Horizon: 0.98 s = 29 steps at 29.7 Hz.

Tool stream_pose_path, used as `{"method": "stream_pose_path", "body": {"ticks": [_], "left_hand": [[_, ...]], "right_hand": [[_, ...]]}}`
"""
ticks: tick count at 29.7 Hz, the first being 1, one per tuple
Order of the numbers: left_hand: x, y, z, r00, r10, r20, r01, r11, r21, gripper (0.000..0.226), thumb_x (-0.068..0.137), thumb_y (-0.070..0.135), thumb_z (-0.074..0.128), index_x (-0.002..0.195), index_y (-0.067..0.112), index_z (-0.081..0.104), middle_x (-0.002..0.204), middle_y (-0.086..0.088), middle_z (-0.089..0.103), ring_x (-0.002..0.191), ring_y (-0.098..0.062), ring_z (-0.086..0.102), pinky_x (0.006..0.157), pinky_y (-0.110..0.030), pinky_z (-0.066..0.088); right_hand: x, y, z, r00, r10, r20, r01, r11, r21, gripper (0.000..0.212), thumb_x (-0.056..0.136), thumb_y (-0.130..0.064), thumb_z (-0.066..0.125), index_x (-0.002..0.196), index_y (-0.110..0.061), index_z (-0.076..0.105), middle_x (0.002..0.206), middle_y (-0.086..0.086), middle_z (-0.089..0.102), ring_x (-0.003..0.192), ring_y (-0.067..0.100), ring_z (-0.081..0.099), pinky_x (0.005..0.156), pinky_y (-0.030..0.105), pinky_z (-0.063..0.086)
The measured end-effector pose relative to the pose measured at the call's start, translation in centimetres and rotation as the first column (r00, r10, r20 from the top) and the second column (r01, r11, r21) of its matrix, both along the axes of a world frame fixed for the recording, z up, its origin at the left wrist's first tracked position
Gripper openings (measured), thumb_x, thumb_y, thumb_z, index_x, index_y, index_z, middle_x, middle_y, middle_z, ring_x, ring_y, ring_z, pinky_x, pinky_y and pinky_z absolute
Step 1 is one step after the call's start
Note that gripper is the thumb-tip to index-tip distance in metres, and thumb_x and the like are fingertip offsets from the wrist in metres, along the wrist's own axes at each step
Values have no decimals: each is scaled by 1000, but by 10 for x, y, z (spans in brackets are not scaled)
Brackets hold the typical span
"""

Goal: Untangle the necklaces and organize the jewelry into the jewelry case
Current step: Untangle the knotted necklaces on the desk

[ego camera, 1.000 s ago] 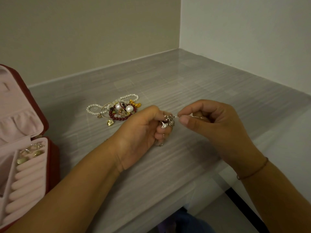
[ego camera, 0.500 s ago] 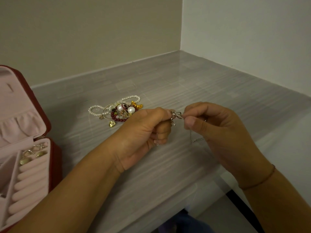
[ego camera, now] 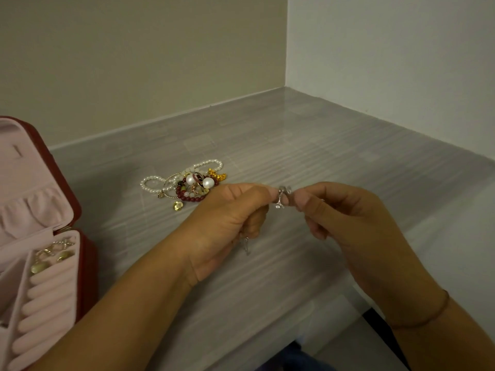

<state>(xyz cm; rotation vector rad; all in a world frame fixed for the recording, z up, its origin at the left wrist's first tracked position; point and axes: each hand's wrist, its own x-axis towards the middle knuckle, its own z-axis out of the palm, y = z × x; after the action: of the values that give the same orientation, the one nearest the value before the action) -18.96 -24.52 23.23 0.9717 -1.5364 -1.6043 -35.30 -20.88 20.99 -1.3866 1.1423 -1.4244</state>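
A small silver necklace knot with a charm [ego camera: 281,196] is held above the grey table between both hands. My left hand [ego camera: 230,223] pinches it from the left, and a short silver end [ego camera: 246,246] dangles below its curled fingers. My right hand [ego camera: 348,218] pinches the same knot from the right. A tangled pile of jewelry [ego camera: 187,184] lies on the table behind my left hand: white pearl strands, dark red beads, two big pearls, gold pieces. The open red jewelry case [ego camera: 80,261] with pink lining stands at the left edge, with a few gold earrings in its top compartment.
The grey striped table [ego camera: 334,156] fills a corner between a beige wall and a white wall. Its front edge runs diagonally at the lower right, with dark floor below. A thin brown bracelet [ego camera: 426,317] circles my right wrist.
The hands have come closer together around the silver knot. The thin chain that hung below my right hand is no longer visible. The view has shifted slightly.
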Motion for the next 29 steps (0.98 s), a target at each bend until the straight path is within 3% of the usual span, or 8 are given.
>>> {"method": "stream_pose_path", "body": {"ticks": [6,9,11,17,20,23,26,29], "left_hand": [[-1,4,2,999,9,39,-8,1000,-28,12,63,29,65,64,21,74,46,8,40,47,-5,32,49,-17,30],[-2,5,2,997,43,66,-40,998,-47,14,62,30,66,66,20,74,45,11,45,46,-2,35,49,-15,31],[-3,6,2,994,59,86,-53,996,-71,14,64,30,68,69,18,75,45,12,46,45,0,36,49,-14,32],[-4,6,-1,992,93,91,-78,984,-159,11,85,6,63,76,9,68,43,14,54,42,5,51,49,-3,37],[-4,4,-2,987,110,116,-83,972,-218,7,80,14,69,74,16,74,60,-2,67,59,-3,60,64,-12,45],[-5,4,-4,982,110,155,-68,965,-252,6,77,22,73,77,15,75,72,-30,62,65,-22,51,68,-32,42],[-6,6,-5,969,160,186,-97,946,-309,5,79,18,73,75,16,75,57,-16,56,50,-19,38,53,-25,34],[-7,8,-4,965,185,184,-113,932,-346,5,79,17,73,76,20,75,71,-30,62,52,-21,37,54,-30,33]], "right_hand": [[2,4,1,1000,-14,-8,14,1000,-5,26,72,-33,62,90,-20,75,92,-6,74,92,8,67,82,21,50],[4,5,2,997,-44,67,41,998,41,30,67,-38,62,87,-19,75,89,-7,74,85,1,66,74,13,48],[5,5,2,994,-89,65,86,996,38,27,66,-39,67,83,-20,75,87,-4,74,85,7,67,75,20,50],[7,7,-1,946,-259,-196,237,963,-126,20,65,-46,78,77,-31,72,81,-8,70,75,13,62,71,30,49],[4,6,-3,942,-250,-225,217,963,-162,16,70,-37,71,84,-30,73,80,-10,70,77,12,64,72,28,51],[3,5,-4,932,-233,-278,185,964,-191,16,72,-35,67,86,-31,73,80,-12,69,80,8,64,71,16,47],[3,3,-4,876,-296,-381,187,937,-296,14,75,-28,66,87,-25,73,78,-14,65,79,1,60,70,4,40],[2,2,-5,823,-341,-455,182,916,-358,10,77,-26,65,85,-23,71,79,-15,62,79,1,58,70,2,39]]}}
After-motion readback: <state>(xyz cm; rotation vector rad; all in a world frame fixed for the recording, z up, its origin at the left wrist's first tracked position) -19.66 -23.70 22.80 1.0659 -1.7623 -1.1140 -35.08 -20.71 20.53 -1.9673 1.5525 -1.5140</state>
